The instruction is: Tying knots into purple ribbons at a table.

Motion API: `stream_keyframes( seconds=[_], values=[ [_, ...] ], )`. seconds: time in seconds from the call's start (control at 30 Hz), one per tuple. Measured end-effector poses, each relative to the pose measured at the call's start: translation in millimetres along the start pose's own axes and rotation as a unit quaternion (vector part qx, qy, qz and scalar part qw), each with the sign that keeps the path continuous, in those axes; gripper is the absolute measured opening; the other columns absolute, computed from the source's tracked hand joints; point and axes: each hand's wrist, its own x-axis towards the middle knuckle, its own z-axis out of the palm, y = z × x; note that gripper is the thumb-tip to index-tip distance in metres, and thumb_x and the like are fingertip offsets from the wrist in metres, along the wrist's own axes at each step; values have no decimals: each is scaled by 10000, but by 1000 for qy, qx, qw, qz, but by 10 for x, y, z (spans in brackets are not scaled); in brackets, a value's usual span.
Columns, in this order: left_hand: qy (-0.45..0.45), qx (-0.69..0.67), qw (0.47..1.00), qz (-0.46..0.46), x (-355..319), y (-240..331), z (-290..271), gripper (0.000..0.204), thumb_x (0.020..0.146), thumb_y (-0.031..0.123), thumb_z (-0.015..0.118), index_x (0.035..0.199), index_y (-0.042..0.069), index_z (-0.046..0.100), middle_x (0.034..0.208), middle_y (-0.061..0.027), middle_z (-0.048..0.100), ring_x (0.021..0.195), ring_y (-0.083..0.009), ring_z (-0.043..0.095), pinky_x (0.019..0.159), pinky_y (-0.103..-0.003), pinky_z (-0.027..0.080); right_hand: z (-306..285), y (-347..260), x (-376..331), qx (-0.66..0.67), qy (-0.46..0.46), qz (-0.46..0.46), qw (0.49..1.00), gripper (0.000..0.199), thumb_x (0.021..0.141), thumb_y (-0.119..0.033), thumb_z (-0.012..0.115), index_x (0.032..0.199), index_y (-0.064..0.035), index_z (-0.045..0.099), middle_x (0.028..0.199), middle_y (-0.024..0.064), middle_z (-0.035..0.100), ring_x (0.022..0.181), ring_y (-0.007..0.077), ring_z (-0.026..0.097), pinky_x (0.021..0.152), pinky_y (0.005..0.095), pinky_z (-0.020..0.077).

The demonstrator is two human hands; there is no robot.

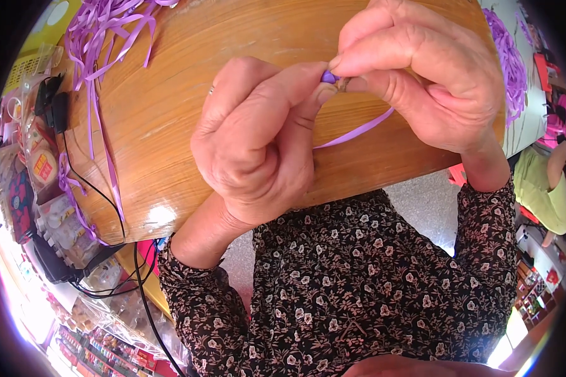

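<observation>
Over the wooden table, my left hand [253,135] pinches a small bunched piece of purple ribbon [329,77] between thumb and forefinger. Thumb and forefinger of my right hand [437,75] close on the other side of the same piece, so the fingertips of both hands almost meet. Something small and brownish shows at the right fingertips, too small to name. A lighter purple ribbon strip [358,130] runs below the hands along the tabletop; where it joins the held piece is hidden behind the hands.
The table [170,81] carries a heap of purple ribbons [110,31] at the far left, some strips trailing toward me. More purple ribbon [508,69] lies beyond the right edge. Black cables [91,182] and plastic-bagged goods [63,220] crowd the left side. Another person's yellow-green clothing [538,185] shows at right.
</observation>
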Motion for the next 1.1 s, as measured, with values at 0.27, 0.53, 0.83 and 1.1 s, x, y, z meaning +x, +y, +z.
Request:
stream_keyframes(
  seconds=[0.27,0.53,0.83,1.1],
  values=[
    [36,9,997,69,34,-129,45,167,769,-94,666,915,-21,636,785,-65,589,693,-128,511,615,-218,420,38,-14,156,26,-18,76,997,115,771,-17,705,878,-29,666,848,78,666,783,163,651,682,248,506],
    [-7,-84,994,-69,69,-89,35,104,851,-54,608,947,-23,632,843,-11,549,789,-68,486,745,-176,385,24,14,107,38,68,60,995,159,783,-60,719,929,-20,672,887,76,679,778,140,659,663,242,520],
    [-18,-108,985,-132,86,-101,-1,159,853,-52,605,1007,-24,635,853,-9,539,782,-66,478,729,-170,378,-26,77,119,-47,21,-35,998,187,756,-30,719,938,-47,677,865,77,677,752,214,663,611,269,513],
    [-64,-70,990,-102,104,-118,-19,154,888,-17,574,1033,-24,624,844,-5,530,779,-68,467,716,-171,362,-16,47,94,-173,21,-52,983,212,750,-28,713,958,-36,674,866,88,660,719,190,649,562,256,496]
  ],
)
